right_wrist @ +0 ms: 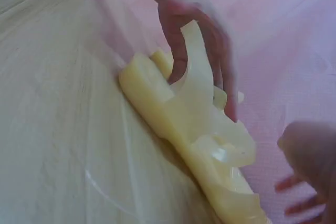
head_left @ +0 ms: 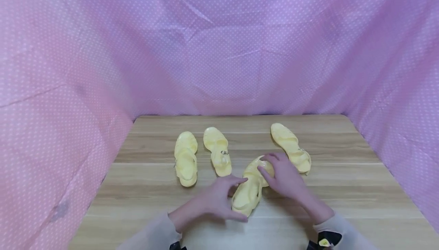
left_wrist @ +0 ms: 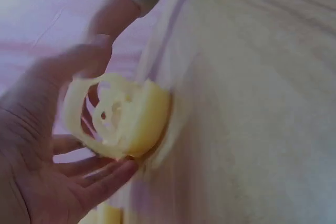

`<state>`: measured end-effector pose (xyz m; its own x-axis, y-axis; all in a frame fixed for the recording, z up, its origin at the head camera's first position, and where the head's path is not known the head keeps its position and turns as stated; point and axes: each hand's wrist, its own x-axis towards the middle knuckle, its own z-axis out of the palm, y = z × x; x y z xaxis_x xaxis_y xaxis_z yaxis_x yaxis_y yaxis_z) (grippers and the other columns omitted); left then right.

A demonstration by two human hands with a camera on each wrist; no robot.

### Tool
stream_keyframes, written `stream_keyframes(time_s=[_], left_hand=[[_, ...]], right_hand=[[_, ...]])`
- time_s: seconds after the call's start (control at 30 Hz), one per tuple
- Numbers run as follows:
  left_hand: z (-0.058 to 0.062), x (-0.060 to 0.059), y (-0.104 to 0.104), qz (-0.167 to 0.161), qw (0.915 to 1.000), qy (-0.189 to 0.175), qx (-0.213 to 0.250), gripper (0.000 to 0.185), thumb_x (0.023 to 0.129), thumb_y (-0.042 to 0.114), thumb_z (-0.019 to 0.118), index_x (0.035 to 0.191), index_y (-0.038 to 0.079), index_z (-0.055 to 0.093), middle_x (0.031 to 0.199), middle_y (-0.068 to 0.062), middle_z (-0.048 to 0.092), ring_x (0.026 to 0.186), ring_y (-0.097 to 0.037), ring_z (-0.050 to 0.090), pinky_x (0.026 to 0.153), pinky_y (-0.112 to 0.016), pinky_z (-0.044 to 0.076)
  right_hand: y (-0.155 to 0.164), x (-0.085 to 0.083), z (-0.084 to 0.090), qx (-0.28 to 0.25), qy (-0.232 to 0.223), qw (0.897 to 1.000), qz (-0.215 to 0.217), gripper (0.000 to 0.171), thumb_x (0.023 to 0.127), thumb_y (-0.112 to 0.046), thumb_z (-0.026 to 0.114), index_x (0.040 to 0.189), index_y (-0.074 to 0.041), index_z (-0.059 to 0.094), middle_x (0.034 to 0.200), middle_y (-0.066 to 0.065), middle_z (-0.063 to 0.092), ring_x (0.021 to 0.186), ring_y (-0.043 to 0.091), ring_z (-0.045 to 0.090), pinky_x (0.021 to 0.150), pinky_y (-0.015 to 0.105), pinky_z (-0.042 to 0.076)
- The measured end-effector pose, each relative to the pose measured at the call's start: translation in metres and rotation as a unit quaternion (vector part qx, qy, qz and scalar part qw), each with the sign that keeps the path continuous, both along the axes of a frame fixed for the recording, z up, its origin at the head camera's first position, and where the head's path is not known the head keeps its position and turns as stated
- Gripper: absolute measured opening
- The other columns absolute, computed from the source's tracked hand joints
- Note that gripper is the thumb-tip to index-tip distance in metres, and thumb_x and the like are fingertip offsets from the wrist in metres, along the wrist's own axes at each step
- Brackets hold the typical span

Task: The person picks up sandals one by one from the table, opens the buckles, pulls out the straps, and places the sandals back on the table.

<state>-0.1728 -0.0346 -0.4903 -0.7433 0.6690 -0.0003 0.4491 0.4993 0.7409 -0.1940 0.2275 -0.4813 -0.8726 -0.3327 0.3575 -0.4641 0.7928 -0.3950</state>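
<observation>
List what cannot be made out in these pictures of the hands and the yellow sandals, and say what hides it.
- Head view: toe of the pale yellow jelly sandal being handled, covered by the right hand.
- Head view: small buckles on the three other yellow jelly sandals, too small.
- Left wrist view: left hand and its grip, blurred, palm cut by the edge.
- Right wrist view: right fingertips, blurred, cut off.
</observation>
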Motion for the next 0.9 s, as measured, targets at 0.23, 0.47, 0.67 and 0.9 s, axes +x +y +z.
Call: stream_keyframes(time_s=[0.23,0.47,0.67,0.9], left_hand=[[0.002,0.01,0.016,0.009,0.9916,0.105,-0.074,0.093,0.064,0.031,0.102,0.144,0.013,0.058,0.135,-0.005,0.067,0.12,-0.014,0.064,0.105,-0.028,0.056],[0.023,-0.02,0.051,0.062,0.9826,0.107,-0.138,0.086,0.063,0.033,0.103,0.135,0.011,0.063,0.124,-0.01,0.071,0.102,-0.018,0.07,0.087,-0.025,0.06],[0.027,-0.061,0.071,0.075,0.9726,0.126,-0.18,0.078,0.066,0.031,0.102,0.128,0.006,0.064,0.115,-0.012,0.071,0.096,-0.02,0.07,0.08,-0.027,0.061],[0.028,-0.088,0.076,0.076,0.9664,0.12,-0.214,0.077,0.067,0.034,0.101,0.128,0.006,0.063,0.114,-0.012,0.069,0.09,-0.017,0.067,0.078,-0.025,0.06]], right_hand=[[0.003,-0.016,-0.004,0.002,-0.089,0.995,-0.039,0.041,0.103,-0.031,0.068,0.131,0.0,0.067,0.13,0.032,0.064,0.121,0.048,0.064,0.101,0.063,0.054],[0.0,-0.079,0.013,-0.008,-0.095,0.995,-0.014,0.044,0.101,-0.027,0.067,0.129,0.006,0.066,0.13,0.031,0.068,0.128,0.049,0.06,0.11,0.061,0.05],[-0.005,-0.128,0.02,-0.005,-0.137,0.99,-0.01,0.047,0.103,-0.029,0.063,0.133,0.006,0.063,0.138,0.033,0.064,0.135,0.051,0.056,0.115,0.062,0.046],[-0.007,-0.156,0.015,-0.035,-0.178,0.983,-0.005,0.048,0.101,-0.027,0.063,0.138,0.004,0.061,0.143,0.031,0.062,0.14,0.05,0.054,0.12,0.061,0.042]])
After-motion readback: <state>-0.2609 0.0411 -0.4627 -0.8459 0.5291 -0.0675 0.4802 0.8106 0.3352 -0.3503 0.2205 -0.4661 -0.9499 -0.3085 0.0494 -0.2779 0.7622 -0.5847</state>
